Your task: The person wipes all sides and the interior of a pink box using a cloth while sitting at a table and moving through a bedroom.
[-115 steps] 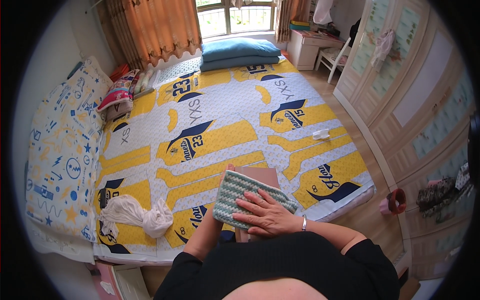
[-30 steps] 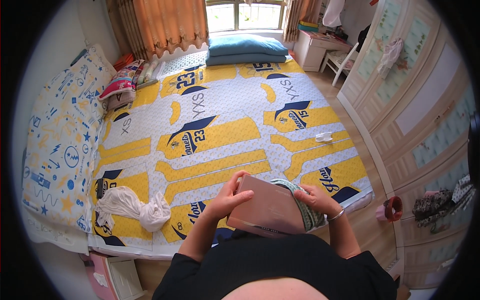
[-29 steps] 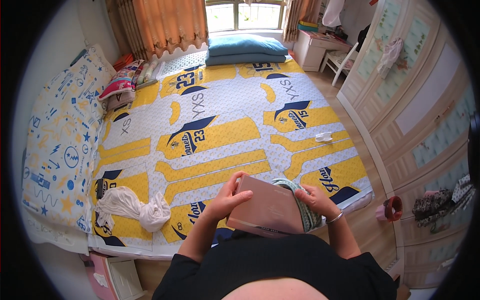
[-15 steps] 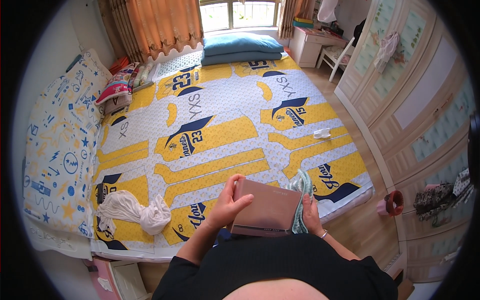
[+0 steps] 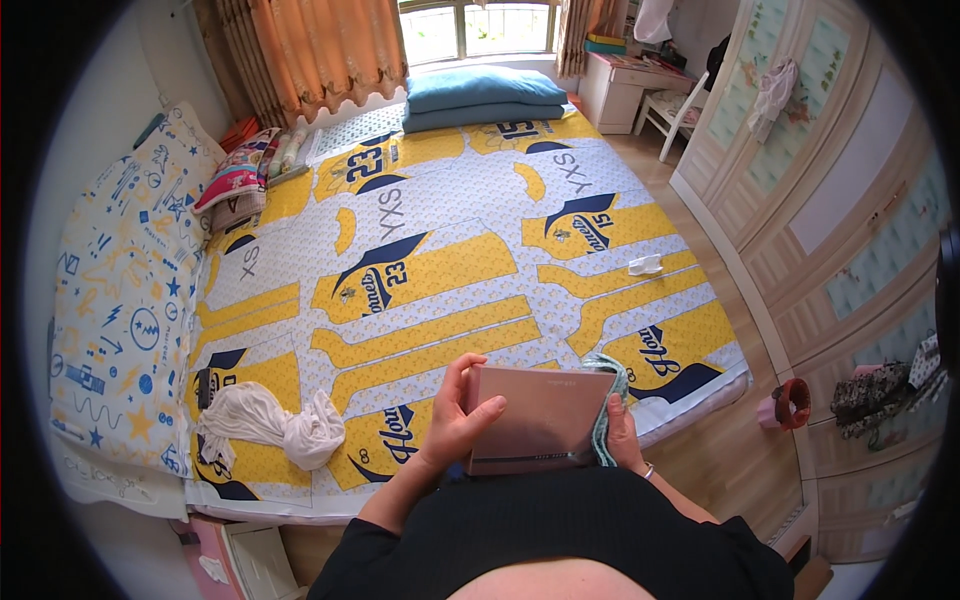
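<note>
A flat pinkish-brown box [image 5: 540, 412] with a shiny top is held close in front of my body, above the bed's near edge. My left hand [image 5: 462, 412] grips its left side, thumb on the top face and fingers round the edge. Against the box's right side my right hand [image 5: 624, 435] presses a green-and-white cloth [image 5: 603, 385]. The cloth wraps along that edge and the far right corner. The undersides of the box and the fingers below it are hidden.
The bed has a yellow, white and navy patterned sheet [image 5: 440, 262]. On it lie a bunched white cloth [image 5: 270, 422], a small white packet [image 5: 645, 265] and folded blue bedding [image 5: 482, 98]. A pink bin [image 5: 775, 410] stands on the floor, beside wardrobe doors [image 5: 830, 190].
The box has tilted, its far edge now more level and its near edge partly turned. My right hand and the cloth have shifted slightly along its right side.
</note>
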A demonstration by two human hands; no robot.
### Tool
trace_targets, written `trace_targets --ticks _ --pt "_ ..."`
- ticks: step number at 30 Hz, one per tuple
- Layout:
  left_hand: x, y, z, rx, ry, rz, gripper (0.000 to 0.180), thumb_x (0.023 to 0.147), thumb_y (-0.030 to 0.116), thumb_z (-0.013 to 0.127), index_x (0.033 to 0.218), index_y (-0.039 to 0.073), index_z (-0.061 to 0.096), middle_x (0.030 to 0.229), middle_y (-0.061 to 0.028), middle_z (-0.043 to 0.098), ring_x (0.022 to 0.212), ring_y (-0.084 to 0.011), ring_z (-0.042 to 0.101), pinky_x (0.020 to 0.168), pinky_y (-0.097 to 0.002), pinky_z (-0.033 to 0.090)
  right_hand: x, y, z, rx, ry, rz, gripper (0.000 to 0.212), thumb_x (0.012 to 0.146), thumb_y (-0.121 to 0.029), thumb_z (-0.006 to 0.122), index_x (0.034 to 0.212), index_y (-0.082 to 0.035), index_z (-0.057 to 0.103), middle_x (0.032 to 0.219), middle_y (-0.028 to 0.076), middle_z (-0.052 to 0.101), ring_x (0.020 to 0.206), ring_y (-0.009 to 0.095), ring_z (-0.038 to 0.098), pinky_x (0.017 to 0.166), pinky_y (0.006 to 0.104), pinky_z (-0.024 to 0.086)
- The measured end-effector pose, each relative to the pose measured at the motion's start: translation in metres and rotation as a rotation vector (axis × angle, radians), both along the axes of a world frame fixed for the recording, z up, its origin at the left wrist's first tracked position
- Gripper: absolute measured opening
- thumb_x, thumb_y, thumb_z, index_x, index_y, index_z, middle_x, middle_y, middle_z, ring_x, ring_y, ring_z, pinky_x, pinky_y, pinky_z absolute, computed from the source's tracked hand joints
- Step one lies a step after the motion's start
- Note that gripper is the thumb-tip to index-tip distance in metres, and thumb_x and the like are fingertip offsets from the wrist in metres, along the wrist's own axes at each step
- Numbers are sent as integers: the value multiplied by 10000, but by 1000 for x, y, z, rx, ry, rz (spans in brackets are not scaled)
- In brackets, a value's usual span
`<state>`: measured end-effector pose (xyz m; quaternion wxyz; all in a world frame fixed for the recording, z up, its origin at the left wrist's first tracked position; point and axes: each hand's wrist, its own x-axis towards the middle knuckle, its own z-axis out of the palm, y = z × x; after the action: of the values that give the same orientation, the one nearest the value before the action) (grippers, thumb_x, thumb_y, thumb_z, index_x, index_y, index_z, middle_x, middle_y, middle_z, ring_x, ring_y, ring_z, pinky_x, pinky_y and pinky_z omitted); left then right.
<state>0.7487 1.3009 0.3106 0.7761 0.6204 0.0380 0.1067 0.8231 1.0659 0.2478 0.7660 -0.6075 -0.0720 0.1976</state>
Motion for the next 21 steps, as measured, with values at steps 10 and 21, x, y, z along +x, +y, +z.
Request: trace_targets --ticks 10,21 --pt "-5 -1 4 -60 -107 110 462 774 82 603 1172 58 370 967 -70 515 890 -107 508 785 -243 419 0 -3 13 -25 -88 78 457 936 -376 434 1156 23 466 1065 64 552 955 128 503 841 257 402" --pt "4 -5 1 204 86 -44 387 815 215 650 1115 26 495 1019 -87 565 956 -125 517 830 -267 420 74 -22 83 -251 -427 184 523 820 -325 647 1181 17 486 1035 64 588 945 107 509 829 259 422"
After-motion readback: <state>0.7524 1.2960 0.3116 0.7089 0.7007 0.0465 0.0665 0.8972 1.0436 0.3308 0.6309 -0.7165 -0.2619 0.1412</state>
